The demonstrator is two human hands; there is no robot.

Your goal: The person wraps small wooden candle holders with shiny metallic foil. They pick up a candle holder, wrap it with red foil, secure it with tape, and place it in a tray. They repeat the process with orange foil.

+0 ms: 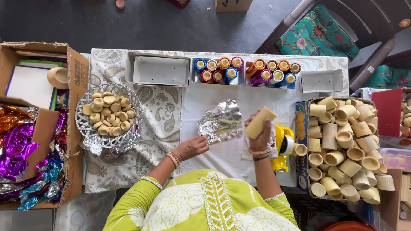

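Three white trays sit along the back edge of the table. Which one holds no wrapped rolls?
The leftmost white tray: it holds no rolls, while the middle tray and the next one hold foil-wrapped rolls.

Foil sheet (221, 122) mid-table; basket (85, 128) left (caps inside), cup box (301, 128) right, spools (218, 69) behind.
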